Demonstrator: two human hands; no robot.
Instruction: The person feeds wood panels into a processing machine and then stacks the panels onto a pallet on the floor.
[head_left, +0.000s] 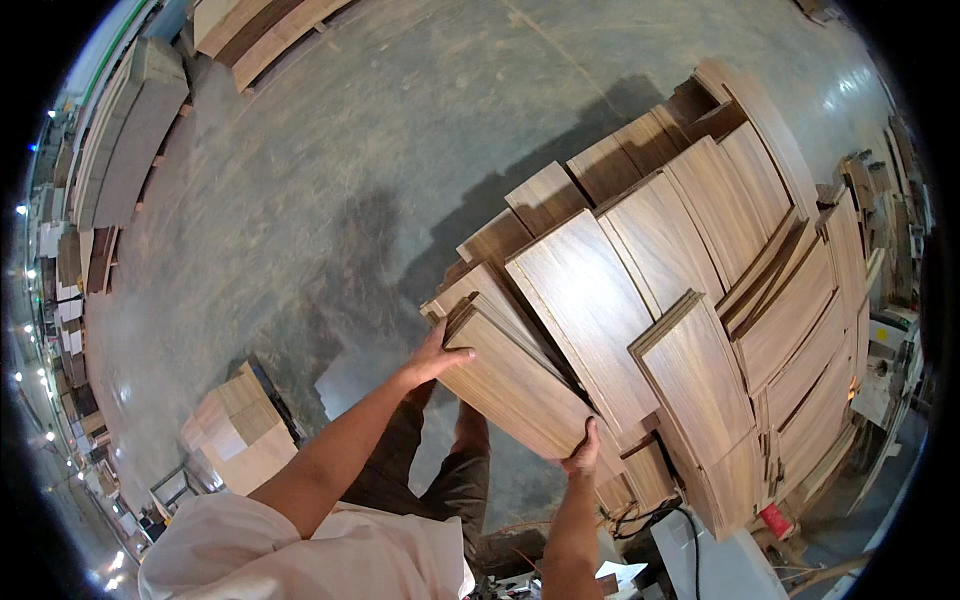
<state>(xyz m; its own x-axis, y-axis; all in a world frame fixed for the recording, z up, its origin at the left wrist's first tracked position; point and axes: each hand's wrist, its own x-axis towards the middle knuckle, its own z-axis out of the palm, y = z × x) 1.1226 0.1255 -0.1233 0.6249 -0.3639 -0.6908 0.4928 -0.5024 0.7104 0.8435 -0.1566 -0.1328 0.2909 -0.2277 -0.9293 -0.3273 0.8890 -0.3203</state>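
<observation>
Between my two hands is a short stack of brown wood-grain boards [515, 385], tilted at the near left side of a large pile. My left hand [440, 355] grips the far left end, its thumb on the top face and the other fingers hidden behind. At the near right end my right hand [584, 447] holds on, thumb up over the edge, fingers out of sight underneath. Right beside this stack lies a wider stack of boards [585, 315] with a glossy top. A smaller stack [695, 370] sits on the pile farther right.
Many more wooden boards [725, 200] stretch to the right in uneven heaps. Lower left stands a carton-like box [240, 430]. Long board stacks [130, 140] line the far left. A black cable [690, 520] and a red object [774, 521] lie near the pile's lower edge. Grey concrete floor [420, 120] spreads beyond.
</observation>
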